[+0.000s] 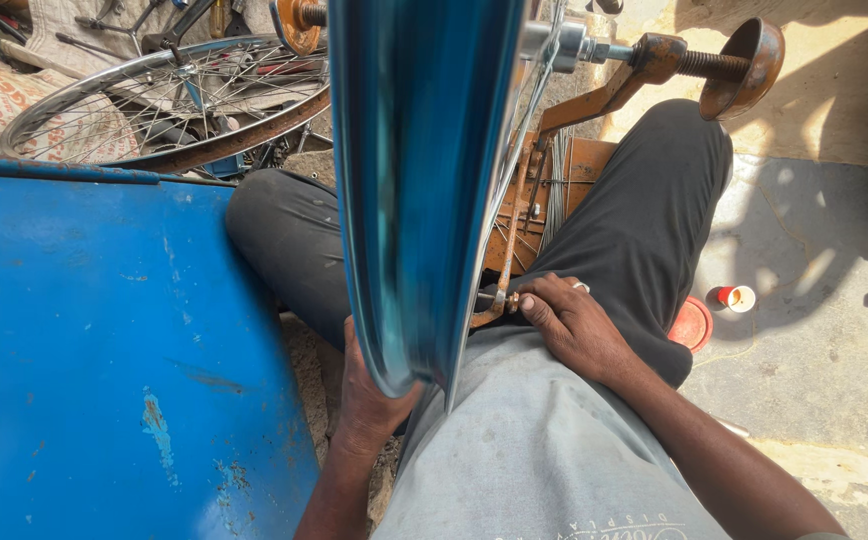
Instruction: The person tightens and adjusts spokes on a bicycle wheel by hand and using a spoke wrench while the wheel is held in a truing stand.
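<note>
A blue bicycle wheel rim (416, 180) stands edge-on right down the middle, running from the far edge of view to the person's lap, its surface streaked with blur. The left hand (369, 390) cups the near bottom curve of the rim from below on the left side, fingers wrapped under the edge and clamped on it. The right hand (572, 322) rests on the right thigh just beside the rim, fingertips pinched together on a small brass-coloured spoke nipple tool (502, 300) at the rim's right flank, where thin spokes (514, 170) run up toward the hub. Far right, the threaded axle (594, 48) sits in a rusty truing stand arm (654, 65) ending in a round cup. To the left, a big blue painted metal panel (104, 350) crowds in, its edge close beside the left knee, so little room there. Far left, a bare silver spoked wheel (164, 100) lies flat. On the right the concrete floor (814, 330) opens out, with only a small red-and-white cup (737, 297) and a red lid (692, 323) near the leg.
</note>
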